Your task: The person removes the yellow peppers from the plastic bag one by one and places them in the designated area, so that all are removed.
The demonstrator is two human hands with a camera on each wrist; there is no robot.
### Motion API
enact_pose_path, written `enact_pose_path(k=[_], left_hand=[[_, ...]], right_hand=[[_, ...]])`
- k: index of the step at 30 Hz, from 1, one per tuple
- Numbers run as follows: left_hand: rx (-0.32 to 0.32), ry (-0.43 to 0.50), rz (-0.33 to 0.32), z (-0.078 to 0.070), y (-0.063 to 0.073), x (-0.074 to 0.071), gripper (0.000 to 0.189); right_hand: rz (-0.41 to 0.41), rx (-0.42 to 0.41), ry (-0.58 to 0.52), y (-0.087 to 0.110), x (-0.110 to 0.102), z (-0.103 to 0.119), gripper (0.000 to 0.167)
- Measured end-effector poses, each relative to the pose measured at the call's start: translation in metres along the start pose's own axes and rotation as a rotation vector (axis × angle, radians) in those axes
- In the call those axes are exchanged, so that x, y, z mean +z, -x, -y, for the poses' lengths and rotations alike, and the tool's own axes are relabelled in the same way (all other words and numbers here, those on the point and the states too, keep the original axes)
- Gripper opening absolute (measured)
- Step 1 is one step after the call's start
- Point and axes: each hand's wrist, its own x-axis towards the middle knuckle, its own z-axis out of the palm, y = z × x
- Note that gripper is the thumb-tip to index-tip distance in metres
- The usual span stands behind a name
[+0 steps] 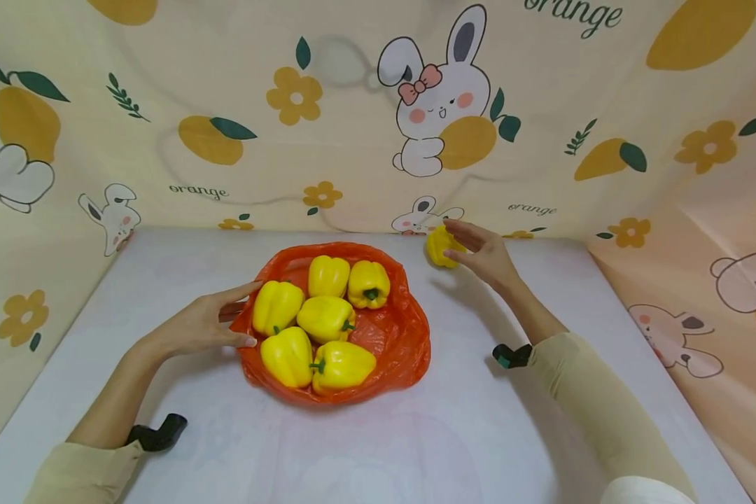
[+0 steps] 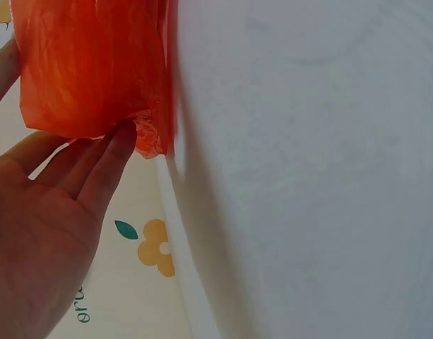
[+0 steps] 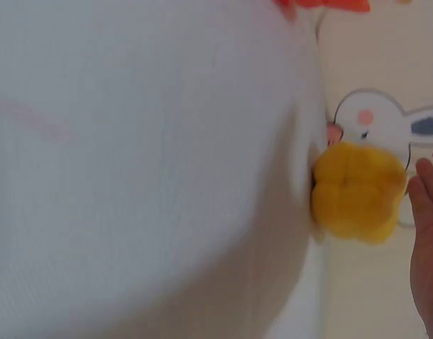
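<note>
A red plastic bag (image 1: pixel 409 343), its mouth spread wide, holds several yellow bell peppers (image 1: pixel 325 319). My left hand (image 1: pixel 192 325) is at the bag's left side, fingers extended and thumb nearer me. In the left wrist view the fingers (image 2: pixel 107 166) of that hand lie against the red plastic. Away at the far edge of the table, one more yellow bell pepper (image 1: pixel 439 246) sits outside the bag. Beside it my right hand (image 1: pixel 484 255) reaches in with thumb and fingers apart. The right wrist view has the fingertips (image 3: pixel 416 191) right at this pepper's side.
A pale cloth covers the table (image 1: pixel 378 455). Behind it and along both sides rises a printed curtain (image 1: pixel 353 154) with rabbits, flowers and oranges. Dark straps with mounts (image 1: pixel 157 432) sit on both wrists. The loose pepper stands close to the back curtain.
</note>
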Motion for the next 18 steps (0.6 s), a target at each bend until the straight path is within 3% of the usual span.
enact_pose_path(k=[5, 11, 18], left_hand=[[-0.004, -0.003, -0.003, 0.0, 0.001, -0.001, 0.094], [-0.017, -0.005, 0.002, -0.001, 0.002, -0.001, 0.096], [-0.019, -0.018, -0.003, -0.001, 0.003, 0.0, 0.096]], right_hand=[[0.059, -0.045, -0.067, 0.003, 0.014, 0.016, 0.055], [0.134, -0.096, -0.047, 0.011, 0.03, 0.043, 0.054], [0.232, -0.13, -0.082, 0.008, 0.05, 0.035, 0.055]])
